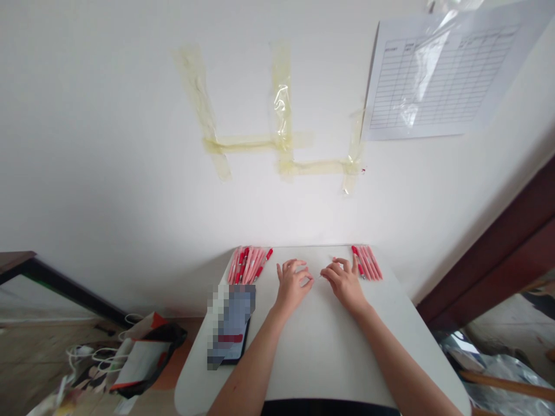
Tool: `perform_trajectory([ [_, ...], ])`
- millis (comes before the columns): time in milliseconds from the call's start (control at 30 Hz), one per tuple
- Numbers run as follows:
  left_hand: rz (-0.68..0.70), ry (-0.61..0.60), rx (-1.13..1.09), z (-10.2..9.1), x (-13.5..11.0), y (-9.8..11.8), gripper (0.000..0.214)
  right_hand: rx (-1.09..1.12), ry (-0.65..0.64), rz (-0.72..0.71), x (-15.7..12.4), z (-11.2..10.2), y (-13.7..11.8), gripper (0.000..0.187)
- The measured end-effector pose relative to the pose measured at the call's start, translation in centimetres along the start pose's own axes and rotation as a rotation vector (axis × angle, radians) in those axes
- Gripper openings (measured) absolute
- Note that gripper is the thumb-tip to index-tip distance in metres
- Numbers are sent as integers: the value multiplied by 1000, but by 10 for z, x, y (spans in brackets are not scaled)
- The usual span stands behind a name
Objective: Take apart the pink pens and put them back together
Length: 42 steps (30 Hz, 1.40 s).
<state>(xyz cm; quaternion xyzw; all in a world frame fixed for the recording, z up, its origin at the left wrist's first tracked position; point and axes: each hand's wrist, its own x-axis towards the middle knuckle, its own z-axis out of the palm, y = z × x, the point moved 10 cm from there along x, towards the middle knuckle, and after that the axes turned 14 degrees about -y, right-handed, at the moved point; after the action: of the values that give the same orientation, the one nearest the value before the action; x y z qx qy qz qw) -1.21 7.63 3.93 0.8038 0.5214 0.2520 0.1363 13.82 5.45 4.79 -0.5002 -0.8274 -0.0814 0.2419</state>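
Observation:
My left hand (293, 284) is raised over the white table, thumb and forefinger pinched together, the other fingers curved. Whatever small thing may be in that pinch is too tiny to make out. Facing it, my right hand (344, 283) has its fingers closed on a slim pink pen (336, 262), mostly hidden by the fingers; a pale tip pokes out toward the left hand. The hands are a short gap apart. To the left lies a bundle of pink and red pens (249, 264). Just right of my right hand, several more pens (367, 263) lie side by side.
A phone (234, 326), partly blurred out, lies on the left of the white table (323, 358). The table's back edge meets a wall with yellowed tape (284, 104) and a printed sheet (442, 81). Bags and cables (143, 352) are on the floor at left.

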Motion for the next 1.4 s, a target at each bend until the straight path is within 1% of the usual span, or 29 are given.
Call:
perform_trajectory([
  [667, -2, -23, -15, 10, 1, 0, 6, 35, -22, -8, 1, 5, -6, 16],
  [900, -41, -21, -25, 9, 2, -2, 5, 3, -21, -3, 0, 6, -3, 18],
  [1000, -69, -8, -17, 6, 2, -5, 5, -12, 0, 47, -1, 2, 9, 29],
  [1100, -96, 28, -18, 0, 1, -10, 8, -5, 60, 171, -6, -4, 35, 34],
  [1200, -125, 54, -23, -4, 0, -15, 9, -7, 108, 275, -15, -5, 59, 34],
  [1267, -144, 59, -25, -5, 0, -18, 10, -27, 118, 323, -19, -2, 70, 33],
  [1400, -174, 78, -27, -9, -1, -23, 7, -101, 108, 389, -25, 5, 77, 28],
])
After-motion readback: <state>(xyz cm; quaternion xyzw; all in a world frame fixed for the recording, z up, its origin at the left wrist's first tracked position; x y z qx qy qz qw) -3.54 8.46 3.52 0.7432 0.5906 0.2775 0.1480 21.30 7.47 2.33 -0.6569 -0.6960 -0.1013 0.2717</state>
